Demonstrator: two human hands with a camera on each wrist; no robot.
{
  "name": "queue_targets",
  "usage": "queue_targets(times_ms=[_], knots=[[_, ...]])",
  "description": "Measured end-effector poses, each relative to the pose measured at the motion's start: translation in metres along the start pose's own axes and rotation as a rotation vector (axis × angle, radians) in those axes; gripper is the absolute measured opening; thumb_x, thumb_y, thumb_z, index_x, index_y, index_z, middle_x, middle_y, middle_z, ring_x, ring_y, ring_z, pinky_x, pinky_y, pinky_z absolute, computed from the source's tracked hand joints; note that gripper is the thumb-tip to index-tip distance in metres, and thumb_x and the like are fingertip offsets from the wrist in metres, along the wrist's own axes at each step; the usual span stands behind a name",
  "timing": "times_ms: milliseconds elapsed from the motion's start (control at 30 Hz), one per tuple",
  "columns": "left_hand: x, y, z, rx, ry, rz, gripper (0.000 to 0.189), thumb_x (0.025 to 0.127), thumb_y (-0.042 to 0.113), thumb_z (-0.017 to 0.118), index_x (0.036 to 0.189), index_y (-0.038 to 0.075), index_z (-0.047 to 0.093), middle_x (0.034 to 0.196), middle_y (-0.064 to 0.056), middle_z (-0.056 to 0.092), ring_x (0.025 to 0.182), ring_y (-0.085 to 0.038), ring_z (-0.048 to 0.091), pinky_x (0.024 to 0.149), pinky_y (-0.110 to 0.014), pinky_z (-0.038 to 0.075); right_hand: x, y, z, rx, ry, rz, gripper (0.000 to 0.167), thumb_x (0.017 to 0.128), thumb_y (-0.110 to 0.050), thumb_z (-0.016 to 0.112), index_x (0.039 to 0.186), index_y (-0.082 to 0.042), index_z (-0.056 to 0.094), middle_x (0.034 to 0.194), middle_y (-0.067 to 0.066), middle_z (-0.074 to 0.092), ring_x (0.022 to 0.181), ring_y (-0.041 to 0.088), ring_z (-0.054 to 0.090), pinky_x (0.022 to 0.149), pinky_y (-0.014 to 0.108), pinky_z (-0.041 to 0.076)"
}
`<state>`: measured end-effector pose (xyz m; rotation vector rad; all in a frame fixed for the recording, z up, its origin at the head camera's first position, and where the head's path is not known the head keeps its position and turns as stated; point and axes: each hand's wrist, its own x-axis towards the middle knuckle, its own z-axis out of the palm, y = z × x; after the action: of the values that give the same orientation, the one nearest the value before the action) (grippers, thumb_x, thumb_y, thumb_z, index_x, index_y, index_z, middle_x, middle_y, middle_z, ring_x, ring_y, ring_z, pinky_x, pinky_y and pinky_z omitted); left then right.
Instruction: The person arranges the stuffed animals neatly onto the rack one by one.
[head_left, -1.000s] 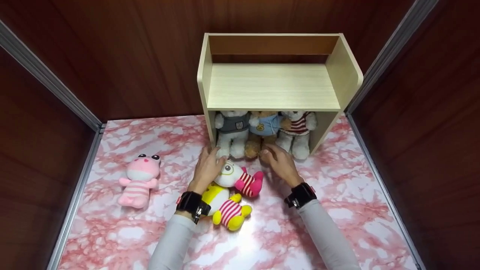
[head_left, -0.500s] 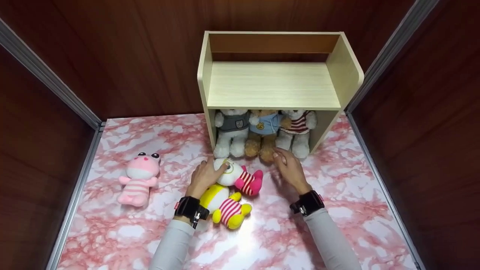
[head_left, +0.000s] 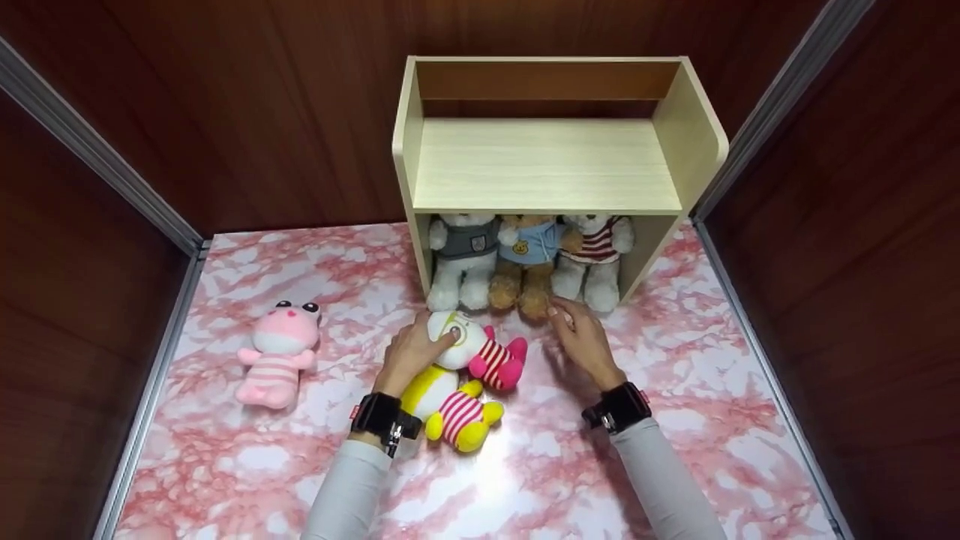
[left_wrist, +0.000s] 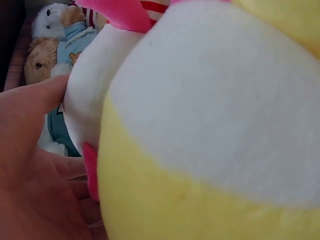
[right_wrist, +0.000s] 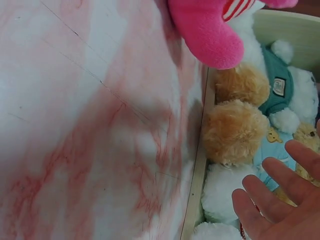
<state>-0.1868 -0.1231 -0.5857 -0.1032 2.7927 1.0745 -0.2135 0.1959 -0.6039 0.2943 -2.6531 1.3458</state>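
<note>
My left hand point(head_left: 411, 351) grips the head of a white-and-pink plush toy point(head_left: 457, 343) that lies on its side, thumb across its eye. In the left wrist view the thumb presses the white head point(left_wrist: 90, 85), with the fingers behind it. A yellow-and-white plush toy point(head_left: 459, 420) in a striped shirt lies just below. My right hand point(head_left: 581, 336) hovers by the feet of a brown teddy bear point(head_left: 534, 277) in a blue hoodie; the right wrist view shows its fingers point(right_wrist: 255, 205) loose, with nothing in them.
A pale wooden shelf unit point(head_left: 547, 165) stands against the back panel. Its lower compartment holds the brown bear between a white bear in a grey top point(head_left: 463, 262) and one in red stripes point(head_left: 592, 262). A pink frog plush point(head_left: 277, 360) lies at left on the marbled surface point(head_left: 360, 270).
My left hand has drawn back a little and its thumb has settled on the white-and-pink toy's head. My right hand has moved right, off the brown bear's foot. The view has tilted slightly.
</note>
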Motion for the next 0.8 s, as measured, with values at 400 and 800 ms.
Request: queue_targets(times_ms=[400, 800], knots=[[-0.003, 0.021, -0.004, -0.24, 0.061, 0.146, 0.074, 0.08, 0.031, 0.088, 0.144, 0.011, 0.056, 0.135, -0.016, 0.063, 0.116, -0.035, 0.063, 0.095, -0.05, 0.053, -0.009, -0.013, 0.001, 0.114, -0.085, 0.021, 0.048, 0.107, -0.029, 0.058, 0.146, -0.001, 0.055, 0.141, 0.02, 0.061, 0.128, 0.035, 0.059, 0.101, 0.051, 0.051], [-0.003, 0.059, -0.012, -0.516, 0.022, 0.325, 0.075, 0.078, 0.015, 0.09, 0.145, 0.015, 0.057, 0.133, -0.009, 0.064, 0.121, -0.027, 0.061, 0.1, -0.046, 0.051, -0.023, -0.044, 0.007, 0.356, -0.307, 0.135, 0.066, 0.091, -0.028, 0.082, 0.147, -0.006, 0.053, 0.127, 0.014, 0.067, 0.114, 0.03, 0.065, 0.098, 0.042, 0.052]])
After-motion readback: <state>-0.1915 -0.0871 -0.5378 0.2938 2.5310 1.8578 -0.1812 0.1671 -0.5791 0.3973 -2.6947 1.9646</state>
